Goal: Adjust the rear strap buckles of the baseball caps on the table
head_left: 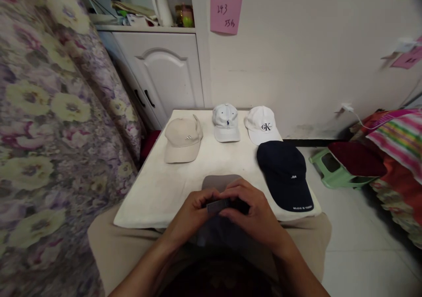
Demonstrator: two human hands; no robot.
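Observation:
A grey cap (220, 182) lies at the near edge of a small white table (154, 191), brim pointing away from me. Both hands are closed on its back strap: my left hand (193, 211) pinches the left end, my right hand (253, 211) covers the right end. The dark strap (218, 205) shows between my fingers. Farther back sit a beige cap (182, 139), a pale blue-white cap (226, 122) and a white cap (263, 124) with a black logo. A navy cap (286, 174) rests at the right, beside my right hand.
A floral fabric surface (49, 125) fills the left side. A white cabinet (161, 73) stands behind the table, with a pink note (226, 8) on the wall. A green stool (332, 169) and striped bedding (395, 143) are at the right, on a tiled floor.

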